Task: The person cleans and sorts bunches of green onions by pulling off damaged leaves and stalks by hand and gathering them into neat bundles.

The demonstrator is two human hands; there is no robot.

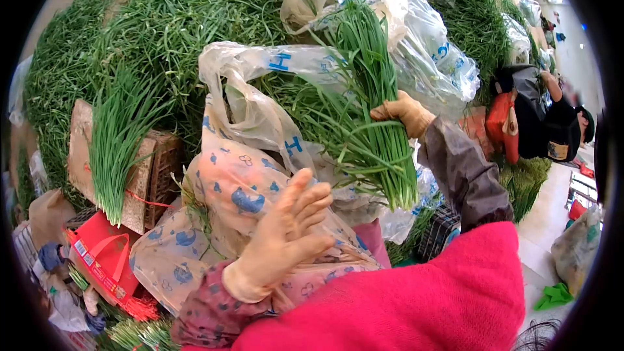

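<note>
In my gloved right hand (408,114) is a thick bunch of garlic chives (374,78), gripped around its side. Its pale cut ends point down toward me and its leaf tips point away. My left hand (283,234), also gloved, hangs above my lap with fingers stretched out and nothing in it. Under it lies a clear plastic apron (240,195) with blue prints, spread over my legs. Just beyond, an opened clear plastic bag (253,107) with blue letters has loose green leaves in and around it.
A second bunch of chives (117,149) lies on a board (81,136) at the left, by a brown crate (166,162). Near it is a red bag (107,257). Large heaps of chives (175,19) fill the back. Another person (552,123) works at the right.
</note>
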